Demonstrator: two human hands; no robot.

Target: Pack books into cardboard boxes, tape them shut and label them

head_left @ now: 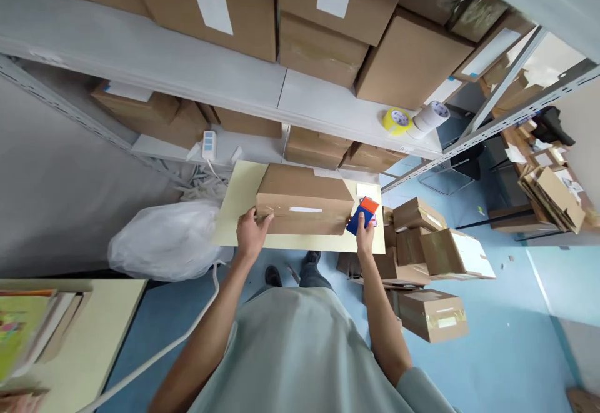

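Observation:
A closed brown cardboard box (304, 194) lies on a pale yellow tabletop (229, 213) in front of me. Clear tape runs along its near side, which also bears a narrow white label (305, 210). My left hand (252, 233) grips the box's near left corner, fingers at the end and thumb on the near side. In my right hand (364, 233), at the box's right end, is a flat blue-and-orange object (362, 214); its exact kind is unclear. A white paper or card (366, 190) lies behind that object on the tabletop.
Shelving (234, 79) full of cartons rises beyond the table, with tape rolls (397, 120) on its edge. A white device with a cord (209, 145) sits lower. Left is a clear plastic bag (164, 238); several cardboard boxes (434, 313) are piled on the floor to the right.

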